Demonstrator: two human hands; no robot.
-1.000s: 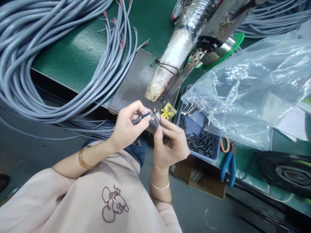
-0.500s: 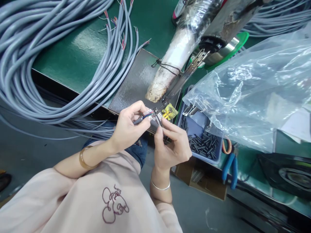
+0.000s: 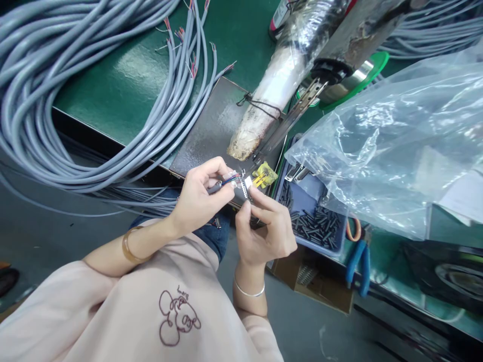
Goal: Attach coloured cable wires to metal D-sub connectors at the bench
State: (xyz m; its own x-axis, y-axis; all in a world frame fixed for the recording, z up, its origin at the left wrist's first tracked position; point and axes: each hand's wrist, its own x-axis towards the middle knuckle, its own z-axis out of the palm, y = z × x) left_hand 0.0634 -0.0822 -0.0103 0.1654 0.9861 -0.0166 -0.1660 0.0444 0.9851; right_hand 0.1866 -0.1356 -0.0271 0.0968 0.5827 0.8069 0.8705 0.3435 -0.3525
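Note:
My left hand [image 3: 206, 193] pinches the stripped end of a grey cable [image 3: 215, 188], its thin coloured wires [image 3: 233, 178] fanning out to the right. Between finger and thumb of my right hand [image 3: 266, 221] is a small metal multi-pin connector [image 3: 244, 188], held tilted. The wire ends meet the connector's upper end, under the tip of a soldering iron [image 3: 260, 157]; whether tip and pins touch is too small to tell. A yellow sponge-like piece [image 3: 266, 176] lies just behind the connector, on the dark metal plate [image 3: 206, 120].
Thick coils of grey cable [image 3: 22, 100] cover the left of the green bench [image 3: 128, 75]. A wrapped, tied tube [image 3: 256, 115] leans over the plate. On the right are a blue tray [image 3: 302, 193] of black sleeves, a clear plastic bag [image 3: 377, 146] and blue-handled pliers [image 3: 358, 264].
My right hand has shifted slightly left and the connector has turned a little, its face now brighter. My left hand keeps its grip on the cable, almost unmoved.

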